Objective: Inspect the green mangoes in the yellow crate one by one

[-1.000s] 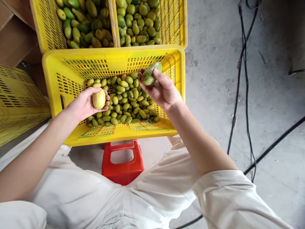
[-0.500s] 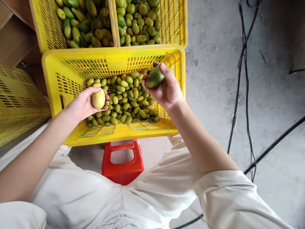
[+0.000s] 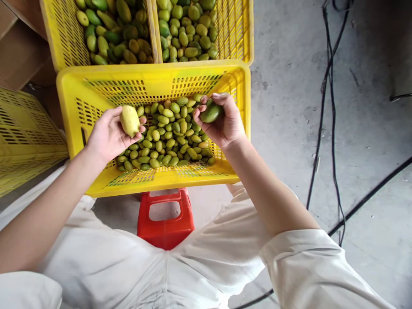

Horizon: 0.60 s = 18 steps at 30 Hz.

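Note:
My left hand [image 3: 107,134], palm turned up, has its fingers round a pale yellow mango [image 3: 130,121] with faint spots. A dark green mango [image 3: 212,113] sits in the curled fingers of my right hand [image 3: 229,122], partly covered by them. Both hands are above a yellow plastic crate [image 3: 161,183], the left near its left side and the right near its right side. On the crate's floor lies a layer of small green-yellow mangoes [image 3: 174,143], well below the hands.
Behind stands another yellow crate [image 3: 236,30], split by a divider [image 3: 153,32], with green mangoes [image 3: 189,32] in both halves. Another yellow crate [image 3: 28,124] is at the left, near brown cardboard [image 3: 24,49]. A red stool [image 3: 165,227] shows under the front crate; black cables [image 3: 331,86] cross the floor.
My left hand has risen slightly and its yellow mango is turned to another angle. My right hand has dipped a little, its fingers curled further over the green mango.

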Each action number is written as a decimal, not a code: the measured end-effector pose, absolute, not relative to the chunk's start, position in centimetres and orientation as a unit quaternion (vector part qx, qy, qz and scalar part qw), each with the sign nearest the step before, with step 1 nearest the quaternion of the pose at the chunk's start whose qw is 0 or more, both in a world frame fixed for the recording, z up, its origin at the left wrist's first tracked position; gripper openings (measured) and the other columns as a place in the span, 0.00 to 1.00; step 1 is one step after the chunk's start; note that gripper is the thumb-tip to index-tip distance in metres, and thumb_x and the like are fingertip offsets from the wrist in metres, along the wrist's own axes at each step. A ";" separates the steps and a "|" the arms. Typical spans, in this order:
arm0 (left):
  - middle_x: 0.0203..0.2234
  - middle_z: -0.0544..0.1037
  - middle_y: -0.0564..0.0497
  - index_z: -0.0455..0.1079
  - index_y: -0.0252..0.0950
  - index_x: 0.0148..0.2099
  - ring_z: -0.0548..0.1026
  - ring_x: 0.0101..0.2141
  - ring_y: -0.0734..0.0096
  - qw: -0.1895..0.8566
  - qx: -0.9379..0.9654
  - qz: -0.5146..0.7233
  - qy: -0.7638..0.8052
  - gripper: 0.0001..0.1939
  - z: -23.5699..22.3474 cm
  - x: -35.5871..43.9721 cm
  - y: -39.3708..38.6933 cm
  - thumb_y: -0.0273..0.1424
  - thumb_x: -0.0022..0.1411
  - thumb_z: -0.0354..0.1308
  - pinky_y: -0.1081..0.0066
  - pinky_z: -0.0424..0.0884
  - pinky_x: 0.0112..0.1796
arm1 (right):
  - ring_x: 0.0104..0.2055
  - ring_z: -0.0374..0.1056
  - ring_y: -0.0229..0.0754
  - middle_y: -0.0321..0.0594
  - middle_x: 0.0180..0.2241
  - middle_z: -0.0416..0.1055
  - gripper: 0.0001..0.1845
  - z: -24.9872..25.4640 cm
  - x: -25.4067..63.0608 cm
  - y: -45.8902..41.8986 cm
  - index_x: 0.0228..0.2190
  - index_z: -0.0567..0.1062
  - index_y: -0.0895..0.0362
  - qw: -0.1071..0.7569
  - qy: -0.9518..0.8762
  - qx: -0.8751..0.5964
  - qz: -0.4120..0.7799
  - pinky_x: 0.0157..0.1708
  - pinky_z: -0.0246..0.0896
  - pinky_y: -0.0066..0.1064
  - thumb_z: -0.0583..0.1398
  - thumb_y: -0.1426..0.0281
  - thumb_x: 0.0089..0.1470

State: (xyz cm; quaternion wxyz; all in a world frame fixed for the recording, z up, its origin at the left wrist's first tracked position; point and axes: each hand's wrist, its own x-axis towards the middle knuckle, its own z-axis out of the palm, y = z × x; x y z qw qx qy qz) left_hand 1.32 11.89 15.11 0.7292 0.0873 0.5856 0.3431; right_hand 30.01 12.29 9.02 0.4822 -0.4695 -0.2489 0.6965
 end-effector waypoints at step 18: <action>0.39 0.83 0.45 0.80 0.40 0.48 0.79 0.33 0.63 0.755 0.182 0.309 0.549 0.12 13.5 -0.7 12.4 0.39 0.66 0.65 0.71 0.72 0.25 | 0.79 0.72 0.62 0.36 0.53 0.88 0.33 8.9 29.6 12.3 0.43 0.77 0.43 0.470 -0.241 -0.491 0.693 0.73 0.77 0.56 0.82 0.41 0.49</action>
